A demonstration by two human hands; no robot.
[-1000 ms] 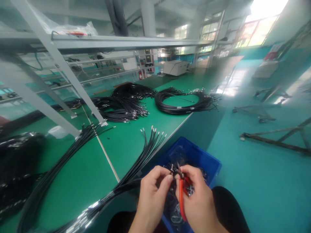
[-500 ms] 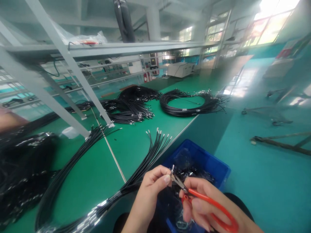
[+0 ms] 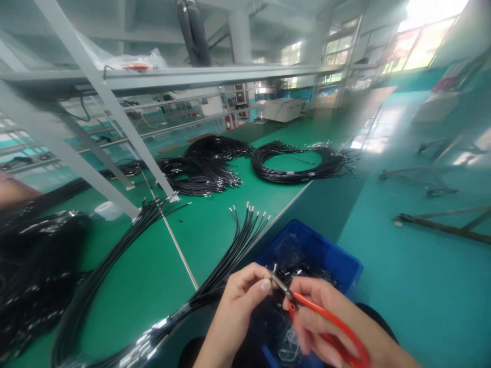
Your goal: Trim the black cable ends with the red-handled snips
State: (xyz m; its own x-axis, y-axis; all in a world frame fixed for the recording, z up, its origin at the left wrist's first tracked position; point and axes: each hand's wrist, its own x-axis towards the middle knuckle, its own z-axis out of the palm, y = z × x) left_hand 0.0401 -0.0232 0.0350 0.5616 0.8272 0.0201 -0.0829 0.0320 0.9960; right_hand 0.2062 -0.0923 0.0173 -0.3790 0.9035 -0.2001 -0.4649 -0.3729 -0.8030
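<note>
My left hand [image 3: 245, 291] pinches a thin cable end between thumb and forefinger; its small silver tip [image 3: 274, 267] pokes up beyond the fingers. In my right hand [image 3: 316, 312] is a pair of red-handled scissors [image 3: 326, 313], fingers wrapped round the loops. The blades lie against the cable end at my left fingertips and look nearly closed. Beneath both hands stands a blue bin [image 3: 326, 250] with clear plastic and dark bits inside. A bundle of black cables [image 3: 218, 271] with silver ends curves over the green table and runs behind my left hand.
More black cable coils [image 3: 284, 176] lie further back on the green table [image 3: 184, 276]. At left is a dark, shiny cable heap [image 3: 38, 266], with part of another person's arm [image 3: 17, 191] above it. A grey shelf frame [image 3: 111, 112] rises over the table.
The scissor blades were spread around the piece at my left fingertips and are now closer together. My right fingers have squeezed the handles. The left hand has barely moved.
</note>
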